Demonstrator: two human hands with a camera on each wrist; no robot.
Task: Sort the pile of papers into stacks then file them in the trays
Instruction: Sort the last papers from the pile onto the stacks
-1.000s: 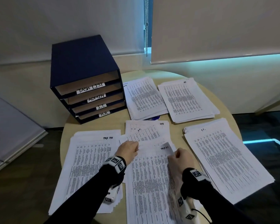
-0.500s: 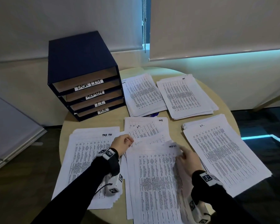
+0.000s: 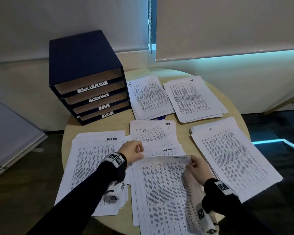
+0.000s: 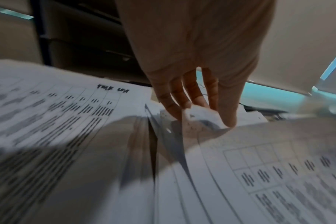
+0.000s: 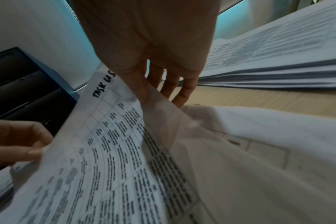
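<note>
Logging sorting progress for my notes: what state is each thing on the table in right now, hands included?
Top sheet: marked TASK LIST, far edge lifted off the middle pile.
Right hand: pinches the sheet's right corner.
Left hand: pinches its left corner.
Middle pile: loose, fanned, unsorted.
Task list stack: flat, left of the pile.
I.T. stack: flat, at right.
Two far stacks: flat, side by side.
Trays: slots appear empty.

The tray unit (image 3: 85,78) stands at my table's (image 3: 98,122) far left edge. Right of it lie two paper stacks (image 3: 149,97) (image 3: 192,99) side by side. Near me, a left stack (image 3: 92,167), the middle pile (image 3: 159,192) and a right stack (image 3: 231,158).
</note>
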